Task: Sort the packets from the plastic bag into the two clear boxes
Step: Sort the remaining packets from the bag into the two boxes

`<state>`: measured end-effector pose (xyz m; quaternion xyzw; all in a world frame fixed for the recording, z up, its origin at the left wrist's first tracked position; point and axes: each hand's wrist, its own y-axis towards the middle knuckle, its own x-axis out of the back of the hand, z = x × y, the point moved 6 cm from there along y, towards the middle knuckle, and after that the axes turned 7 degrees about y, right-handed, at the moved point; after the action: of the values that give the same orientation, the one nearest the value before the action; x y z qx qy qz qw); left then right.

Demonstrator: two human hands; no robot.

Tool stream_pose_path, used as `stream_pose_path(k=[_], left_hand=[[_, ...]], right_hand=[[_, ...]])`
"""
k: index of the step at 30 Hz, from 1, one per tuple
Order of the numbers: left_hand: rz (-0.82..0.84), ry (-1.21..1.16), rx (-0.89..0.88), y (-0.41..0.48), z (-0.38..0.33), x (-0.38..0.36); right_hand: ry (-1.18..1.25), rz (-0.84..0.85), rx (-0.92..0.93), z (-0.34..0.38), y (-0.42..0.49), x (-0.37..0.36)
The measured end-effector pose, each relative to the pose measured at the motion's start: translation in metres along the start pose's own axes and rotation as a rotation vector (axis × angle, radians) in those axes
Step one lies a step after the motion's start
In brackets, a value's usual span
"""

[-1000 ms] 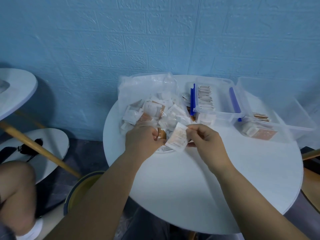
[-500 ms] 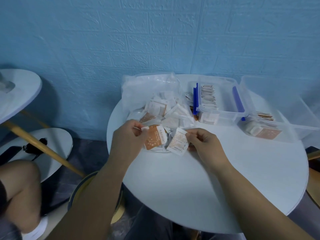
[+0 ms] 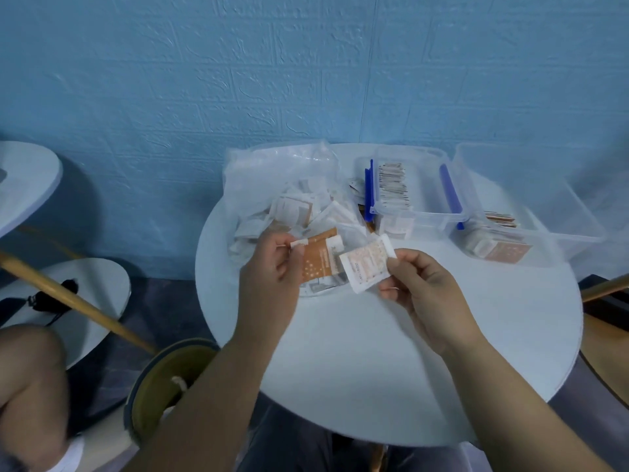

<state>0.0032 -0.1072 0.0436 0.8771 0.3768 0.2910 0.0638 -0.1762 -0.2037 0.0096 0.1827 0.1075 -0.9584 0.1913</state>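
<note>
In front of me a round white table (image 3: pixel 391 376) stands close to a blue wall (image 3: pixel 306 80) pressed with a brick pattern. To my left is a second white table (image 3: pixel 23 178), with a slanting wooden leg (image 3: pixel 78 305) and a lower white shelf (image 3: pixel 98 284) where something black (image 3: pixel 42 299) lies. The floor (image 3: pixel 160 301) is dark. Below my table's left edge stands a round stool (image 3: pixel 163 386) with a yellowish seat and dark rim. The light is even and bluish

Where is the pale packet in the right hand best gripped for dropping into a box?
On the pale packet, grip the white sealed upper-right corner, pinching from the right as the right hand does: it is flat, thin, and its left end overlaps the orange packet.
</note>
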Motion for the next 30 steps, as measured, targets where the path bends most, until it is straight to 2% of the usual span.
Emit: stream_pose_path(k=[6, 11, 15, 19, 23, 25, 28, 30], left_hand=[[0.261, -0.258, 0.051, -0.032, -0.004, -0.078], [0.318, -0.142, -0.088, -0.048, -0.009, -0.095], [0.357, -0.177, -0.095, -0.049, -0.009, -0.094], [0.476, -0.193, -0.097, -0.053, -0.013, -0.1], [0.483, -0.08, -0.204, -0.054, -0.014, -0.101], [0.496, -0.052, -0.238, -0.055, -0.016, -0.102], [0.551, -0.007, -0.274, -0.059, -0.018, -0.105], [0.557, -0.021, -0.252, -0.058, -0.017, -0.105]], right_hand=[[-0.177, -0.096, 0.035, -0.003, -0.02, 0.04], [-0.604, -0.175, 0.201, 0.0, -0.032, 0.053], [-0.651, -0.193, 0.254, 0.0, -0.033, 0.053], [-0.661, -0.196, 0.263, -0.002, -0.032, 0.056], [-0.735, -0.205, 0.34, -0.003, -0.032, 0.057], [-0.784, -0.145, 0.436, -0.001, -0.033, 0.052], [-0.898, 0.107, 0.585, -0.004, -0.037, 0.036], [-0.974, 0.22, 0.597, -0.009, -0.038, 0.029]])
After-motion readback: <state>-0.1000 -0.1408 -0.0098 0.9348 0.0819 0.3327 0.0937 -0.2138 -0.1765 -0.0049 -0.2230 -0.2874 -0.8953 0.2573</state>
